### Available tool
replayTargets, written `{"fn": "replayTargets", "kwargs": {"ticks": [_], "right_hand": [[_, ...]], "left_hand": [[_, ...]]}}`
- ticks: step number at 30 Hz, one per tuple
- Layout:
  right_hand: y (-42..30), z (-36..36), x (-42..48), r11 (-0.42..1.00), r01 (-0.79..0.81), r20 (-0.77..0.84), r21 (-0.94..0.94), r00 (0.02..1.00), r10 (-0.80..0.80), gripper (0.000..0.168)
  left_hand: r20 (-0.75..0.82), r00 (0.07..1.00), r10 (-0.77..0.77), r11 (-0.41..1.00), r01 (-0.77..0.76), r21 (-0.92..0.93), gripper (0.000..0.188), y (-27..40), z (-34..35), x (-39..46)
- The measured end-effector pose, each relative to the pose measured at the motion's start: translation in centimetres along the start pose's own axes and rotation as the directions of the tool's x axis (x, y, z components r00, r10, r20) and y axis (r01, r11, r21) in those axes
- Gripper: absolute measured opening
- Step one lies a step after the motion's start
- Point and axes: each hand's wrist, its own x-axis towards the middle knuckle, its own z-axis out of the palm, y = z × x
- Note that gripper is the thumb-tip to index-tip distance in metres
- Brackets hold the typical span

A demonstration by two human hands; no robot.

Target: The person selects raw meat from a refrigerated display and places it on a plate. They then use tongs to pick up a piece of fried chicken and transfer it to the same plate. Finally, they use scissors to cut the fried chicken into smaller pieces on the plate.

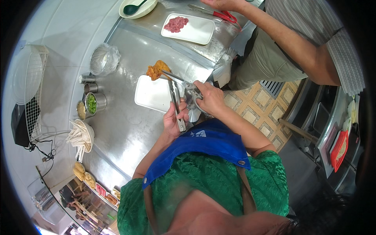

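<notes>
My left hand (174, 119) is closed around metal tongs (177, 102), whose far ends reach a piece of golden fried meat (157, 70). My right hand (212, 97) grips metal kitchen scissors (188, 85) by the handles. The scissor blades meet the right side of the fried piece; how deep they go into it I cannot tell. Below the meat lies a white rectangular tray (149, 95) on the steel counter, partly covered by the tongs and my left hand.
Another white tray (199, 29) carries raw minced meat (176, 24). A co-worker's arm (282, 44) extends over the upper right, near red-handled tongs (224, 16). Along the wall stand a plastic-lined pot (102, 60), a metal cup of chopped greens (91, 103) and a bowl of white spoons (80, 135).
</notes>
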Motion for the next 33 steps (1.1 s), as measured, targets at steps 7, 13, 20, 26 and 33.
{"fn": "replayTargets", "kwargs": {"ticks": [7, 13, 20, 26, 33], "right_hand": [[-0.1, -0.3, 0.5, 0.999, 0.043, -0.005, -0.018, 0.999, -0.044, 0.048], [0.2, 1.1, 0.8, 0.989, 0.039, 0.102, 0.144, 0.993, -0.054, 0.049], [-1.1, 1.5, 1.4, 0.95, 0.269, -0.131, -0.157, 0.948, -0.29, 0.046], [-1.4, 2.1, 4.1, 0.832, 0.444, -0.071, -0.332, 0.868, -0.492, 0.038], [-2.9, 3.7, 5.2, 0.88, 0.449, 0.16, -0.156, 0.89, -0.426, 0.046]], "left_hand": [[-0.024, 1.0, 0.01, 1.0, -0.01, 0.003, 0.038, -0.1, 0.1, -0.2], [-0.014, 0.999, 0.041, 0.999, -0.041, -0.005, 0.038, -0.2, 0.2, -0.7], [-0.024, 0.992, 0.121, 0.992, -0.12, 0.027, 0.038, 0.1, 0.0, -2.2], [-0.005, 0.98, 0.197, 0.98, -0.197, 0.041, 0.037, 0.6, 0.1, -3.8], [-0.115, 0.952, 0.283, 0.95, -0.262, 0.167, 0.031, 1.0, 0.3, -5.5]]}}
